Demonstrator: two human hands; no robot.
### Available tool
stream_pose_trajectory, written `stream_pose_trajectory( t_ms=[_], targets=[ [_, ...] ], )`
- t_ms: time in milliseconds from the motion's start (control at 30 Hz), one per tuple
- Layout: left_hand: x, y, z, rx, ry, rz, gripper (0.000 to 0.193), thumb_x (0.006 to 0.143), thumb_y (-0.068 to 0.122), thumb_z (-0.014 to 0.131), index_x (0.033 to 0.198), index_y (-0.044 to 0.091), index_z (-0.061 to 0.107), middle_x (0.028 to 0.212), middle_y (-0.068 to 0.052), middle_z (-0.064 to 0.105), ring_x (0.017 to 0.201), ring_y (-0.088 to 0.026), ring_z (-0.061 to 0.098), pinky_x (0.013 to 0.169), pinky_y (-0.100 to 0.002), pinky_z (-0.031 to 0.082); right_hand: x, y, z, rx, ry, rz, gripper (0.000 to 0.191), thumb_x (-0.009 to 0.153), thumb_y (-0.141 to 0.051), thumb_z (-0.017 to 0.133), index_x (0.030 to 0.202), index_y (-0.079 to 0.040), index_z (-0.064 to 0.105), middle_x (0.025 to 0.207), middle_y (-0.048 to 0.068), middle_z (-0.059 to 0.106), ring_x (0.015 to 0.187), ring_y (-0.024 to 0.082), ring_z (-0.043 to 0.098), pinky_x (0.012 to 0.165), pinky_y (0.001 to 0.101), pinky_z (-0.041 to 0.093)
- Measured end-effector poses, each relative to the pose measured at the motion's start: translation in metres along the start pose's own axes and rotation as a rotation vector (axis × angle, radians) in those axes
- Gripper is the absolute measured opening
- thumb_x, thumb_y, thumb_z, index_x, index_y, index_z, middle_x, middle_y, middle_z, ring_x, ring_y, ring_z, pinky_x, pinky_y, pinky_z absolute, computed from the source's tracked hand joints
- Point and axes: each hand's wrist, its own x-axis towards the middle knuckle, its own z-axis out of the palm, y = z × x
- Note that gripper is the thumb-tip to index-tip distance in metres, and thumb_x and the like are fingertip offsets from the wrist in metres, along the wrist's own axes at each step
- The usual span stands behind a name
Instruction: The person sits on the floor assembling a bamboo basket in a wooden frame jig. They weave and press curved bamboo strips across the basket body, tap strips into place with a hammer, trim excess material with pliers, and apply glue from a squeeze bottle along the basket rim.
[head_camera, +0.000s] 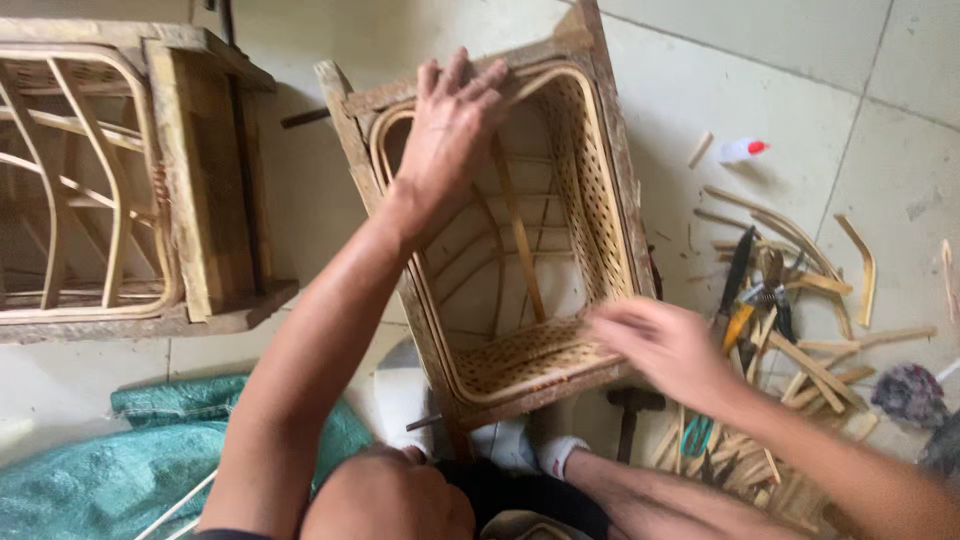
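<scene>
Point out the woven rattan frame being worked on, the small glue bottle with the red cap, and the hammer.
woven rattan frame (600, 215): head view, on its right woven side panel.
glue bottle (738, 150): head view, on its white body.
hammer (634, 400): head view, on its dark head, on the floor.

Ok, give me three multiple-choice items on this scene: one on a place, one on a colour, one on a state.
1. Where does the left hand rest?
A. on the far rim of the woven basket frame
B. on the green sack
C. on the floor tiles

2. What colour is the cap of the small bottle on the floor?
A. blue
B. red
C. black

3. How does the basket frame stand?
A. closed with a lid
B. wrapped in cloth
C. open, its inside showing

Answers: 1 A, the fingers lie over the far edge; 2 B, the tip shows red; 3 C, the woven inner walls and slats are visible.
</scene>
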Motion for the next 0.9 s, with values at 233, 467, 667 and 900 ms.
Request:
stream_pose_trajectory(
  t_ms=[233,467,667,900],
  targets=[
    [0.013,0.0,-0.012,0.012,-0.202,-0.047,0.037,0.083,0.004,0.069,0.119,0.011,0.074,0.155,-0.005,0.048,0.143,-0.042,0.036,0.115,-0.067,0.028,0.239,-0.094,0.13,-0.03,0.249,-0.101,0.036,0.102,-0.03,0.06,0.12,0.001,0.061,0.11,0.015,0.069,0.095,0.02,0.067,0.079,0.0337,0.054],
    [0.018,0.009,-0.024,0.056,-0.219,-0.114,0.021,0.084,0.007,0.066,0.103,0.008,0.076,0.155,-0.006,0.049,0.139,-0.043,0.039,0.114,-0.065,0.032,0.286,-0.134,0.149,-0.616,0.667,-0.101,0.056,0.098,-0.048,0.058,0.133,-0.006,0.052,0.127,0.015,0.059,0.113,0.024,0.057,0.093,0.038,0.046],
    [0.017,0.01,-0.028,0.055,-0.222,-0.096,0.021,0.085,0.01,0.065,0.103,0.005,0.074,0.153,-0.011,0.049,0.14,-0.045,0.04,0.112,-0.066,0.032,0.288,-0.135,0.152,-0.682,0.697,-0.065,0.074,0.095,-0.064,0.056,0.145,-0.012,0.045,0.142,0.015,0.05,0.128,0.028,0.049,0.105,0.0417,0.039],
    [0.014,0.006,-0.015,0.077,-0.221,-0.077,0.026,0.084,0.011,0.065,0.108,0.007,0.073,0.154,-0.01,0.049,0.14,-0.045,0.04,0.112,-0.065,0.032,0.303,-0.126,0.162,-0.713,0.75,-0.064,0.092,0.091,-0.079,0.055,0.155,-0.016,0.037,0.155,0.016,0.041,0.141,0.03,0.041,0.115,0.0445,0.034]
  ],
)
